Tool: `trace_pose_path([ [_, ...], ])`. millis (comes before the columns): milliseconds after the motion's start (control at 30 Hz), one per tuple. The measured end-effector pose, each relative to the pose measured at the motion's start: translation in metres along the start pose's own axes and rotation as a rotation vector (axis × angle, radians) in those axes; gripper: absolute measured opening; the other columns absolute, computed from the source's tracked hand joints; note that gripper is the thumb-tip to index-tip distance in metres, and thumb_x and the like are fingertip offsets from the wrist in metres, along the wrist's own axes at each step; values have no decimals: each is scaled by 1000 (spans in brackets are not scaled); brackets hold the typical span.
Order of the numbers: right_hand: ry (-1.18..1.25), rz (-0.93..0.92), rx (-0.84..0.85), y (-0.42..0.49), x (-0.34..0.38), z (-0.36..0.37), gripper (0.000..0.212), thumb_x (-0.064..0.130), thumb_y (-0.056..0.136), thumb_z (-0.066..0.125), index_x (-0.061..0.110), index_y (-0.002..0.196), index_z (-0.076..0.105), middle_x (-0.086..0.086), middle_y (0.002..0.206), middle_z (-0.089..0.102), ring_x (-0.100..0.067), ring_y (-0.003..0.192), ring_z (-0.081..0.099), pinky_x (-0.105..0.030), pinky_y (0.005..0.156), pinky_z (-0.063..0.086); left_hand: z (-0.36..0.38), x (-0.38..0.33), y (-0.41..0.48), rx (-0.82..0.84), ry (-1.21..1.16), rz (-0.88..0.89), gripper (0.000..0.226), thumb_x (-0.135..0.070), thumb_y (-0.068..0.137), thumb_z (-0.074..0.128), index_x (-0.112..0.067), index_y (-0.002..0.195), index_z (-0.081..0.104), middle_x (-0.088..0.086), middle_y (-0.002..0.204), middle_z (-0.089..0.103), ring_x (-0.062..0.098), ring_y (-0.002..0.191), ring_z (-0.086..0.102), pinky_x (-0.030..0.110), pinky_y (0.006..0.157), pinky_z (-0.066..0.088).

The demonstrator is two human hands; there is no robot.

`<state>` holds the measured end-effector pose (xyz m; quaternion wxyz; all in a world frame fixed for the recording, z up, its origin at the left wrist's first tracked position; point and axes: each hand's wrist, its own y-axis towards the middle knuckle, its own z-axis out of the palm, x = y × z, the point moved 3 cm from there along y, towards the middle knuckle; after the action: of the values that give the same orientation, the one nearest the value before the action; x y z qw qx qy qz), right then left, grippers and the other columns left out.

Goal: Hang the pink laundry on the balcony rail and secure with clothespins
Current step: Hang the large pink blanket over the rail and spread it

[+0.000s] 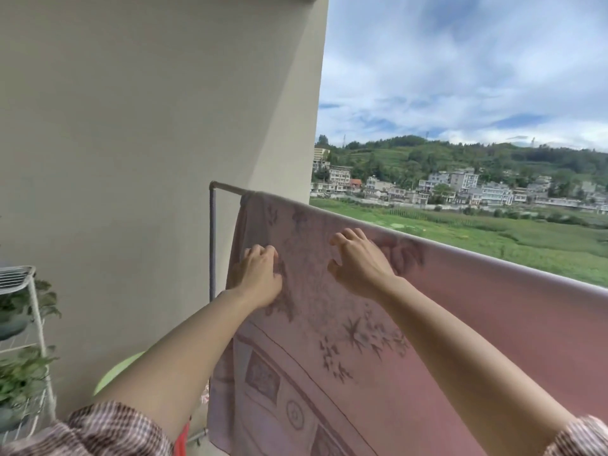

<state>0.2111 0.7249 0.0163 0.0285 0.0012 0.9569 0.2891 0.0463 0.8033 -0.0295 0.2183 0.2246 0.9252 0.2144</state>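
A large pink sheet (460, 324) with darker leaf and border patterns hangs over the balcony rail (227, 188), draped down toward me. My left hand (258, 278) lies against the cloth near its left edge, fingers curled onto the fabric. My right hand (357, 261) hovers at the cloth just below the rail's top, fingers spread and bent, holding nothing. The rail is bare only at its left end, with its grey upright post (212, 245) below. No clothespins are in view.
A beige wall (148, 143) rises at the left. A white wire plant rack (29, 324) with green leafy plants stands at the far left. A light-green round object (115, 373) sits behind my left forearm. Beyond the rail lie fields, houses and hills.
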Motion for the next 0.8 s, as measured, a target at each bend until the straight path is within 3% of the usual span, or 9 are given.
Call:
trace_pose_path([
  [233,-6,-131,4,145,39,69,32,23,85,53,11,115,54,-8,127,51,-26,124,39,-36,100,36,21,91,113,-11,-23,-76,36,-19,88,48,-18,123,48,5,131,48,25,123,41,39,95,42],
  [533,-144,-163,-78,270,78,128,32,21,90,47,13,120,51,-5,122,53,-24,120,42,-36,96,34,65,197,242,-51,-335,-274,37,-25,94,41,-14,128,51,7,132,53,27,120,49,35,94,42],
  [600,-152,-133,-93,295,81,136,29,19,91,47,13,118,53,-5,120,54,-24,119,43,-36,94,35,69,209,274,-84,-472,-270,26,-23,94,38,-15,99,62,5,102,63,31,99,55,33,79,44],
  [667,-139,-71,-87,317,84,144,26,19,91,46,14,116,55,-5,120,56,-24,119,45,-36,93,38,73,218,302,-82,-632,-276,30,-24,92,38,-14,67,49,4,69,50,28,74,45,31,60,35],
  [733,-131,1,-58,337,88,150,23,17,92,45,12,112,56,-7,119,57,-25,117,47,-36,88,40,80,226,327,17,-855,-275,32,-36,92,42,-15,71,52,3,72,52,25,72,47,31,65,38],
  [800,-138,76,-23,353,90,155,18,16,91,45,9,101,58,-10,114,60,-28,110,52,-33,76,39,87,230,345,233,-1062,-260,38,-49,91,45,-16,89,64,2,86,65,21,84,60,35,81,44],
])
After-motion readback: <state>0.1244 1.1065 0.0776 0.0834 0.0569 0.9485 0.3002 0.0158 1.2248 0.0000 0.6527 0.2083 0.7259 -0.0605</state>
